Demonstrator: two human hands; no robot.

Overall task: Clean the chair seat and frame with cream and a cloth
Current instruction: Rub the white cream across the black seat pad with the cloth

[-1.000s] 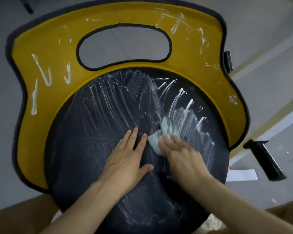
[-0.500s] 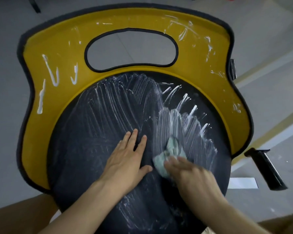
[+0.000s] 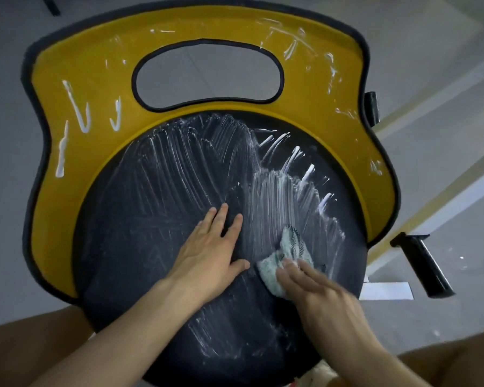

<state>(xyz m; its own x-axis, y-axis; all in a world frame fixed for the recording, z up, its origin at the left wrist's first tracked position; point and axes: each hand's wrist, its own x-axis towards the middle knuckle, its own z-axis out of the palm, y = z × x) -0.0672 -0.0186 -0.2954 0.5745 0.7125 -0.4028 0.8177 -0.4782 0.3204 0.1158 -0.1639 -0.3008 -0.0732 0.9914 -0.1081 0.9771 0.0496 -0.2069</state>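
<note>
The yellow frame point(image 3: 95, 65) is the biggest thing in front of me: a smooth, hard-looking shell with a dark edge trim, curving round the far side of the seat, with an oval cut-out point(image 3: 207, 74) through its middle. The round seat point(image 3: 151, 233) sits nearer to me. It is dark and matt, with a fine grain, and it looks slightly domed.

My left hand point(image 3: 207, 255) lies flat on the middle of the seat, fingers straight and spread, holding nothing and only bracing the chair. My right hand point(image 3: 319, 291) is just right of it and blurred with motion. As far as I can tell, its fingers are stretched out and pressing down on the cloth point(image 3: 288, 255) rather than curling round it. The cloth is small, crumpled and pale green with a dark mesh patch, and it lies on the seat's right half.

Fine combed cream streaks point(image 3: 277, 196) fan across the seat, thicker and whiter towards the far right. To do this well, I judge I should press evenly, overlap each stroke and reach those thick far-right ridges, since the grain will likely trap residue.

Thick, unspread cream lines point(image 3: 78, 113) on the frame's left side look untouched, so the frame comes afterwards.
</note>
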